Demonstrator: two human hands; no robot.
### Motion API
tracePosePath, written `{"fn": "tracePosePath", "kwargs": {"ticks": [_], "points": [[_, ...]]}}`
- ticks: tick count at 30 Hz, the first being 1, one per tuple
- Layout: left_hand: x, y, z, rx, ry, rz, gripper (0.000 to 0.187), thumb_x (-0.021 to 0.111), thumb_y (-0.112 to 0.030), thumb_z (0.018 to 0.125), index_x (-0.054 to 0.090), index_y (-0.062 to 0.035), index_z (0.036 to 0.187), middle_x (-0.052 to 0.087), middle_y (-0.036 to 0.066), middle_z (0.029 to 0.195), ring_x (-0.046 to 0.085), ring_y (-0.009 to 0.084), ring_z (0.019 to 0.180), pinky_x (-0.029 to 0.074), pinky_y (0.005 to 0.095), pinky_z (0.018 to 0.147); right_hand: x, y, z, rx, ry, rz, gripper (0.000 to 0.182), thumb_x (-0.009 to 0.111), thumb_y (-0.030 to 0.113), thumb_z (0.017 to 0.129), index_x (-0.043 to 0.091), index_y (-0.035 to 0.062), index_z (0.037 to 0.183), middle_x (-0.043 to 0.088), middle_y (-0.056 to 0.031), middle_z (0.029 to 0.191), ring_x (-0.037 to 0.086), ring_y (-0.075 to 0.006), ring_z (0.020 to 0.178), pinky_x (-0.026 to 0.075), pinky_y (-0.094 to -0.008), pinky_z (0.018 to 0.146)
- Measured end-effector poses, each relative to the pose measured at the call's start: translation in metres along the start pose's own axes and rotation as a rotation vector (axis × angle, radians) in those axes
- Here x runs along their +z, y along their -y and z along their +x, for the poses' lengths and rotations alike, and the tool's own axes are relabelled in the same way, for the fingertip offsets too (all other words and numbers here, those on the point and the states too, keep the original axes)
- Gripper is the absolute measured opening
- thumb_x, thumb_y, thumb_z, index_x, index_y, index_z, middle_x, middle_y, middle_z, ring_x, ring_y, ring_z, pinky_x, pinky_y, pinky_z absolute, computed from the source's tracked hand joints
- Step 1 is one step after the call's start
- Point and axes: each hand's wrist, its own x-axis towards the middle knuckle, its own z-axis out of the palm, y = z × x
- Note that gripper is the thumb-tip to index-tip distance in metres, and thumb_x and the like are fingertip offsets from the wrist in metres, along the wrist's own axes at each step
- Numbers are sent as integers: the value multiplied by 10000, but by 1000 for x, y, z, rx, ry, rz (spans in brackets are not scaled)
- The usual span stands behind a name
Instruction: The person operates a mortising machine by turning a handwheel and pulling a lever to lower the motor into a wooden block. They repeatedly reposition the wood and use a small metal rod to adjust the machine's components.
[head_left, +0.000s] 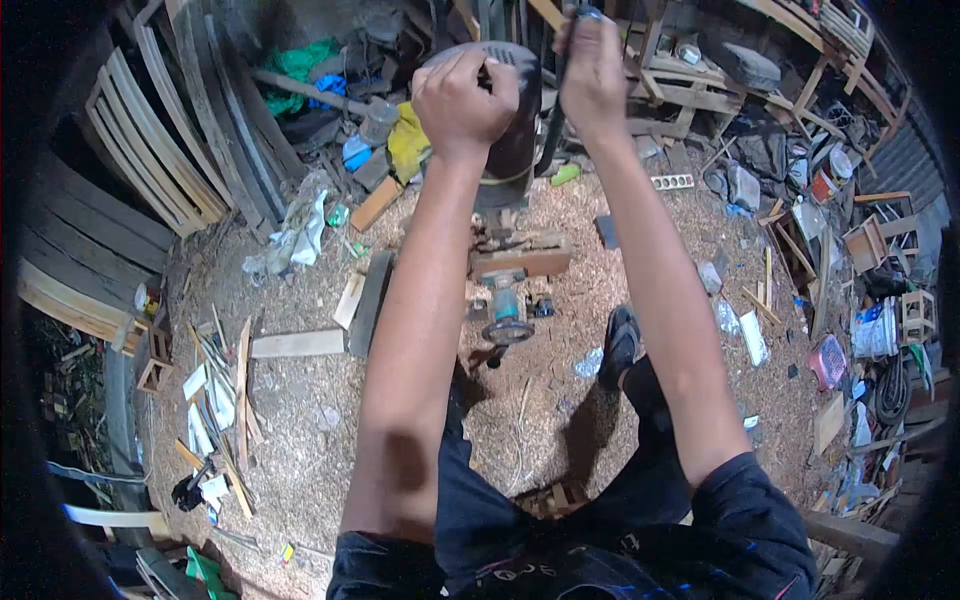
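Note:
My left hand [465, 105] is closed in a fist against the top left of a dark, rounded machine housing [510, 140]; anything inside the fist is hidden. My right hand [595, 85], raised at the right of the housing, has its fingers wrapped round a dark handle [553, 130] that slants down beside the machine. Below the housing, a reddish-brown block [520, 263] lies crosswise. A teal part [505, 298] with a round handwheel [508, 332] sits just under that block.
Wood shavings cover the floor [310, 400]. Curved boards [150, 140] lean at the left. A yellow cloth [408, 145] lies left of the machine, and a white power strip [672, 182] to its right. My sandalled foot [621, 345] stands near the handwheel.

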Motion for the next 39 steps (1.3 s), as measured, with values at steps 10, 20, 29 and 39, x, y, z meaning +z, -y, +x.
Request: {"fn": "tracePosePath", "kwargs": {"ticks": [10, 20, 29, 39], "points": [[-4, -6, 19, -45, 51, -48, 246, 570, -229, 816, 714, -30, 811, 706, 181, 856, 668, 363, 794, 493, 426, 761, -12, -142, 52, 366, 315, -750, 277, 638, 298, 923, 720, 38, 979, 675, -257, 897, 650, -436, 914, 510, -458, 791], [1, 1, 21, 28, -65, -79, 280, 541, -284, 856, 696, -56, 808, 679, 170, 783, 640, 385, 766, 481, 428, 722, -39, -207, -20, 272, 176, -557, 298, 652, 300, 896, 721, 89, 1096, 718, -178, 903, 697, -354, 868, 529, -410, 765], [-80, 12, -120, -254, 198, -160, 492, 472, -248, 964, 437, 29, 1370, 470, 267, 1381, 409, 387, 1328, 314, 506, 1075, -133, -62, -341, 525, 566, -723, 614, 649, 152, 856, 352, -74, 1344, 461, -337, 1282, 535, -473, 1092, 451, -486, 923], [-152, -22, -414, -850, 1386, 241, 901, 661, -284, 862, 110, -20, 1523, 606, 322, 1147, 601, 469, 1066, 481, 503, 937, -101, 18, -421, 770, 1190, -865, 789, 633, 29, 813, 198, -59, 1465, 344, -342, 1436, 497, -481, 1222, 457, -497, 1008]]}}
